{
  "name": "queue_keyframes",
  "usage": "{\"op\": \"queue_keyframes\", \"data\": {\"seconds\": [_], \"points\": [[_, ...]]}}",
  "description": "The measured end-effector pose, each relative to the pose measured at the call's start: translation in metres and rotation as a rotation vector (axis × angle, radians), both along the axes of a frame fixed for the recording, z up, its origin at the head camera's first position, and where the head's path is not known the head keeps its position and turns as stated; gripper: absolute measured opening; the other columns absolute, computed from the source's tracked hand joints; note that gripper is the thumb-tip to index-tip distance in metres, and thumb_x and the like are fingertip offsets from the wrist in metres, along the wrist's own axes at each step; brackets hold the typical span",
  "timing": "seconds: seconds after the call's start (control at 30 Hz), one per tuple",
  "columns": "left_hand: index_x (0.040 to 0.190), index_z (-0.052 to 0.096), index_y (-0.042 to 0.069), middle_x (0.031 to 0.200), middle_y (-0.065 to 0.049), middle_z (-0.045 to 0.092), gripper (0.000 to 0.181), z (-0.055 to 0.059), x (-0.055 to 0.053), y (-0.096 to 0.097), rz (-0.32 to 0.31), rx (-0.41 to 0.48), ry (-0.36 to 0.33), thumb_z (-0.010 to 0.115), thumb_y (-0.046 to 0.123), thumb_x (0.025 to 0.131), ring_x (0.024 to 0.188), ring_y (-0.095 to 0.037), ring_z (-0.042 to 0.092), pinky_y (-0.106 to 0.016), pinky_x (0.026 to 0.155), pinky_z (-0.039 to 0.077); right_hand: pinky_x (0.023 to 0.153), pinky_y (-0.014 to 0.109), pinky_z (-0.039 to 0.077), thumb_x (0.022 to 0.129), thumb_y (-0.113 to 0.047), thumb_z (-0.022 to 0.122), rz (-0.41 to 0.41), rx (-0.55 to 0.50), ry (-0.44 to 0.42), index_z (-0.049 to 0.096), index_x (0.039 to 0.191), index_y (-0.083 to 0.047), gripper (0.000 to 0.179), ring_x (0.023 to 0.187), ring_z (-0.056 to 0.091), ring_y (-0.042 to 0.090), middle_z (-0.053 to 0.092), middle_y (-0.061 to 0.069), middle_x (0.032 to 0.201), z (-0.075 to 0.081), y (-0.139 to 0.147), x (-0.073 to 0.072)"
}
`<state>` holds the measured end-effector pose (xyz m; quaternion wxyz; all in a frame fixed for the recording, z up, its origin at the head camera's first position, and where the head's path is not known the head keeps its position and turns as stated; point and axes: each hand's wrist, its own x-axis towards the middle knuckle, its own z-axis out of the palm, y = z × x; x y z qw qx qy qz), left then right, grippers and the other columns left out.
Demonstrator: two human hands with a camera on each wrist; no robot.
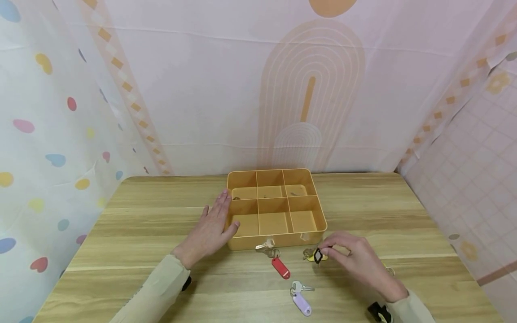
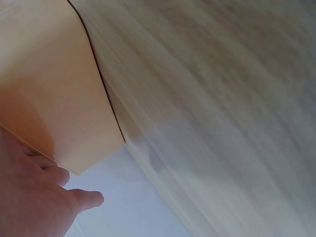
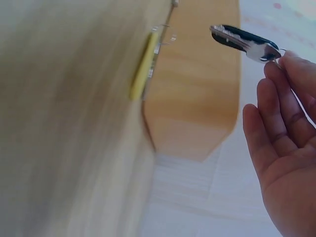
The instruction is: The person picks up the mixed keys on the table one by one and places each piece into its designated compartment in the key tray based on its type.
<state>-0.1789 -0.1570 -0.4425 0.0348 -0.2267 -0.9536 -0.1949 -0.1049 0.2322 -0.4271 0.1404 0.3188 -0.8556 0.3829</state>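
1. Black-tagged key (image 3: pixel 247 42): a silvery key alongside a slim black tag, whose face shows a pale panel.
2. My right hand (image 1: pixel 351 253) pinches it at one end between thumb and fingertips; it juts beyond them, above the table (image 1: pixel 161 233), near the yellow tag (image 3: pixel 143 69).
3. My left hand (image 1: pixel 210 226) rests, fingers straight, against the orange box (image 1: pixel 288 240).

The box (image 1: pixel 247 243) is orange, the held tag (image 1: pixel 317 256) black-edged, the table (image 1: pixel 141 229) wood-grained.
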Motion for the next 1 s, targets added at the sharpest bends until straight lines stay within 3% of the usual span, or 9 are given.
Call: {"op": "queue_keyframes", "data": {"seconds": [0.1, 0.27, 0.4, 1.0], "points": [[0.164, 0.008, -0.002, 0.173, -0.018, 0.006, 0.081, 0.000, 0.000, 0.000, -0.002, -0.002, 0.005, 0.047, 0.042, 0.108, 0.159, -0.035, 0.009, -0.068, 0.120, 0.018, 0.079, 0.030, 0.061, 0.086, 0.003, 0.079, -0.045, -0.016, 0.006, 0.078, 0.098, -0.018, 0.024, 0.089, 0.072, 0.007, 0.076, -0.011, 0.097, 0.006, -0.001, -0.002], [0.164, 0.007, -0.002, 0.173, -0.018, 0.005, 0.081, 0.000, 0.000, 0.000, -0.006, -0.001, 0.002, 0.046, 0.042, 0.109, 0.158, -0.036, 0.011, -0.068, 0.120, 0.018, 0.084, 0.025, 0.059, 0.087, 0.001, 0.079, -0.112, -0.036, 0.002, 0.079, 0.100, -0.019, 0.024, 0.094, 0.072, 0.009, 0.075, -0.012, 0.100, 0.015, -0.003, -0.007], [0.164, 0.007, -0.002, 0.173, -0.017, 0.004, 0.081, 0.000, 0.001, 0.000, -0.006, 0.003, -0.010, 0.045, 0.043, 0.109, 0.158, -0.035, 0.009, -0.067, 0.121, 0.016, 0.087, 0.018, 0.054, 0.089, 0.001, 0.077, -0.120, -0.068, -0.015, 0.079, 0.101, -0.019, 0.023, 0.096, 0.071, 0.010, 0.075, -0.012, 0.101, 0.021, -0.006, -0.011], [0.164, 0.006, -0.002, 0.173, -0.017, 0.005, 0.081, 0.000, 0.002, 0.000, -0.002, -0.001, -0.009, 0.043, 0.044, 0.109, 0.159, -0.034, 0.009, -0.066, 0.121, 0.016, 0.094, 0.017, 0.051, 0.095, -0.001, 0.073, -0.149, -0.165, -0.043, 0.079, 0.105, -0.015, 0.018, 0.103, 0.070, 0.010, 0.076, -0.007, 0.106, 0.043, -0.020, -0.032]]}}
